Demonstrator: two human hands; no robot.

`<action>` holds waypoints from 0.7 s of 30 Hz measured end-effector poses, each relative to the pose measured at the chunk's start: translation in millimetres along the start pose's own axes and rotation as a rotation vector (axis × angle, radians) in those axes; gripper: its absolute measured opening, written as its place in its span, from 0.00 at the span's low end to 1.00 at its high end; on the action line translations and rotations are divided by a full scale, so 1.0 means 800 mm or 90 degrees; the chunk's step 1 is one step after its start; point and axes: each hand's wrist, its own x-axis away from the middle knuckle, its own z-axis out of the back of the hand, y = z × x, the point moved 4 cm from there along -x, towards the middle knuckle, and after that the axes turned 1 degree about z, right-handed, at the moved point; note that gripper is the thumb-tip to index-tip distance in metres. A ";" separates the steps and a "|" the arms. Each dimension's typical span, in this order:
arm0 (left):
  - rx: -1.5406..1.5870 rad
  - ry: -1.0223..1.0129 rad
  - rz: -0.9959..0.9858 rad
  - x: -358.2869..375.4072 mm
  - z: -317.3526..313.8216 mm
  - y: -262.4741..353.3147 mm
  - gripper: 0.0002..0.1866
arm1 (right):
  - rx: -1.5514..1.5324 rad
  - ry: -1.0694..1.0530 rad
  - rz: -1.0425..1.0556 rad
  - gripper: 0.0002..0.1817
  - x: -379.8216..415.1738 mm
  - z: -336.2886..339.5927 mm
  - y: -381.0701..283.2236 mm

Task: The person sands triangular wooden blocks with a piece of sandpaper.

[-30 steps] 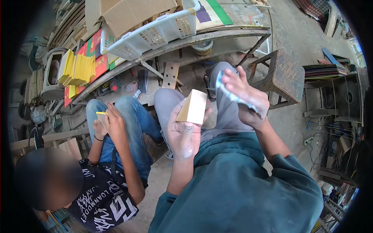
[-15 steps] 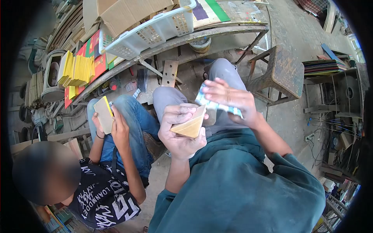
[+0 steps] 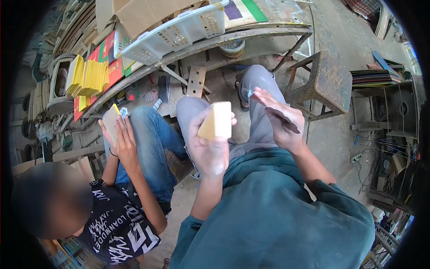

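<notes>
My left hand [image 3: 209, 152] is wrapped round a triangular wooden block [image 3: 216, 121], whose pale flat edge face is turned up. To its right, apart from the block, my right hand [image 3: 284, 123] holds a piece of sandpaper [image 3: 285, 118]. The sandpaper's brown side shows at the palm, and a bit of its bluish printed back pokes out by the fingertips. Part of the sheet is hidden by the fingers. Both hands are above my lap.
On my left sits a co-worker [image 3: 130, 215] with a yellow-edged wooden board [image 3: 110, 123] and a crumpled bluish piece in hand. Ahead stands a bench with a white basket [image 3: 174, 40] and stacked yellow pieces [image 3: 92, 76]. A worn wooden stool [image 3: 324, 83] is at the right.
My right hand has drawn back from the block and turned, so the sandpaper's brown side shows. The block has been tilted up in my left hand. The co-worker's board has shifted left.
</notes>
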 end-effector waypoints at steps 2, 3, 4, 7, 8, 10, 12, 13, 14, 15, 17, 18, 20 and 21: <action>0.387 0.125 0.218 0.002 -0.005 -0.023 0.28 | 0.012 0.116 -0.058 0.21 -0.001 -0.003 -0.016; 0.489 0.071 0.262 0.002 -0.008 -0.028 0.29 | 0.002 0.140 -0.041 0.18 0.002 -0.007 -0.013; 0.488 0.070 0.263 0.002 -0.007 -0.029 0.29 | 0.002 0.142 -0.042 0.18 0.005 -0.009 -0.015; 0.559 0.056 0.362 0.001 -0.014 -0.032 0.26 | 0.017 0.150 -0.107 0.17 0.008 -0.009 -0.013; 0.560 0.058 0.362 0.002 -0.013 -0.030 0.26 | 0.026 0.155 -0.118 0.17 0.008 -0.007 -0.011; 0.457 0.096 0.340 0.002 -0.007 -0.028 0.26 | 0.032 0.158 -0.128 0.17 0.008 -0.002 -0.008; 0.476 0.073 0.331 -0.001 -0.007 -0.027 0.26 | 0.043 0.195 -0.161 0.18 0.009 0.005 -0.004; 0.495 0.048 0.323 -0.002 -0.008 -0.026 0.26 | 0.041 0.190 -0.120 0.19 0.005 0.005 -0.005; 0.496 0.048 0.324 -0.001 -0.007 -0.028 0.26 | 0.042 0.190 -0.120 0.19 0.003 0.003 -0.009; 0.481 0.054 0.323 0.003 -0.003 -0.031 0.25 | 0.049 0.164 -0.085 0.21 -0.003 -0.002 -0.019; 0.465 0.059 0.321 0.007 0.002 -0.032 0.25 | 0.064 0.114 0.032 0.25 0.000 -0.015 -0.026; 0.379 0.068 0.332 0.012 0.004 -0.032 0.25 | -0.029 0.069 0.119 0.23 -0.010 -0.024 -0.042; 0.294 0.077 0.345 0.017 0.006 -0.032 0.24 | 0.041 -0.097 0.162 0.20 -0.011 -0.036 -0.049; 0.321 0.057 0.324 0.016 0.006 -0.030 0.24 | 0.041 -0.096 0.161 0.20 -0.013 -0.034 -0.043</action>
